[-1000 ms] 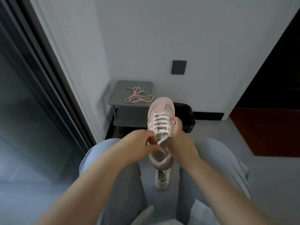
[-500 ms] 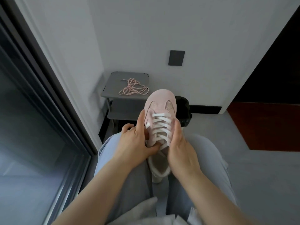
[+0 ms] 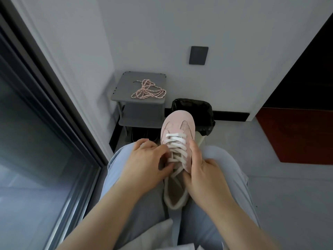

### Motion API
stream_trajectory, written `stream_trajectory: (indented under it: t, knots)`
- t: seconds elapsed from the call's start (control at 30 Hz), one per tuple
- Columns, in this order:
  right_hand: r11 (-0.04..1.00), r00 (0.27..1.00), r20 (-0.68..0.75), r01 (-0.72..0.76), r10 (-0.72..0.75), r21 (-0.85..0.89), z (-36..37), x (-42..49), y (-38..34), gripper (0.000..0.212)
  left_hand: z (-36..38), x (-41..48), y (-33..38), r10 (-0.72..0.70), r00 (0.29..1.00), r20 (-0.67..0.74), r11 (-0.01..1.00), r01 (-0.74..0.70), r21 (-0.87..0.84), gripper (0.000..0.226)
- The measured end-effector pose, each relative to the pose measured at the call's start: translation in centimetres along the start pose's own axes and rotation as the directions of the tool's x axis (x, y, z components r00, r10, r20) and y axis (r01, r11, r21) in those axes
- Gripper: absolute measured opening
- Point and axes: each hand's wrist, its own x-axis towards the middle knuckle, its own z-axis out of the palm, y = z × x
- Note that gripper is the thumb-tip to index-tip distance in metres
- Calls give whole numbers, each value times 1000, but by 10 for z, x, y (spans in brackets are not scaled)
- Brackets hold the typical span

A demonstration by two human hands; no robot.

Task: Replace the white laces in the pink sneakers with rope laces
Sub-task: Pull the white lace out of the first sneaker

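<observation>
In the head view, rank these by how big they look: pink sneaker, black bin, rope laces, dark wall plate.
1. pink sneaker, nearest the camera, so it looks enlarged
2. black bin, partly hidden behind the sneaker
3. rope laces, a loose bundle
4. dark wall plate

Blurred hand, half-hidden shoe

The left hand, at 9 o'clock of the pink suede sneaker, is blurred and covers that side; whether it pinches the flat white laces cannot be told. The right hand grips at 4 o'clock, fingertips hidden beneath. The toe masks part of the black plastic bin liner at 12 o'clock.
</observation>
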Motion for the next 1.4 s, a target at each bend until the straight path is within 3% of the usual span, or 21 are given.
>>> stream_trajectory:
  t: [0.2,0.3,0.4,0.5,0.6,0.67,0.73,0.83,0.9,0.97,1.03,1.07,1.1,1.2,1.27,1.33,1.4]
  knots:
    - [967,991,-115,-30,61,253,-7,-2,0,33,-4,-2,-7,75,997,-2,995,-75,-59,27]
    - [963,991,-117,-28,61,267,-4,3,-2,24,-8,-2,-7,87,996,31,985,-81,-152,24]
    - [917,996,-28,-70,88,391,-1,7,-4,14,-18,-4,-2,73,996,56,984,-62,-167,19]
    - [772,980,114,-198,162,604,-14,14,-3,16,-27,-3,0,32,994,107,989,-16,-144,18]
    - [634,955,257,-290,146,717,-28,23,-2,21,-29,3,-12,-49,980,194,988,75,-134,19]
    - [678,955,272,-278,118,680,-34,26,1,19,-26,8,-25,-74,983,170,996,81,-33,27]
    - [844,979,185,-171,87,508,-36,28,11,16,-24,10,-31,-134,989,71,990,130,55,23]
    - [992,997,-74,-23,33,126,-34,32,26,17,-21,12,-27,-188,982,-10,976,188,111,15]
    - [994,971,-236,-9,34,108,-25,31,27,12,-19,13,-24,-183,983,8,978,181,108,26]
    - [907,948,-241,-94,207,410,-18,32,21,11,-19,14,-24,-186,982,45,980,182,86,29]
    - [563,922,50,-276,383,779,-18,37,14,27,-19,15,-26,-175,984,40,984,173,51,26]
    - [415,900,160,-337,405,845,-20,39,12,33,-19,15,-27,-171,985,11,985,170,39,23]
    - [367,893,187,-349,410,862,-21,41,13,37,-20,15,-31,-184,982,-41,982,185,32,22]
    - [544,915,18,-255,402,799,-24,42,18,36,-28,15,-46,-317,929,-191,948,312,-59,26]
    - [604,942,-36,-185,335,775,-27,42,24,25,-29,15,-52,-364,925,-110,924,342,-173,22]
    - [556,964,47,-191,262,809,-28,40,28,14,-28,12,-47,-314,949,22,908,307,-285,15]
    - [490,976,121,-197,182,849,-25,38,29,26,-31,10,-36,-183,965,188,887,244,-392,32]
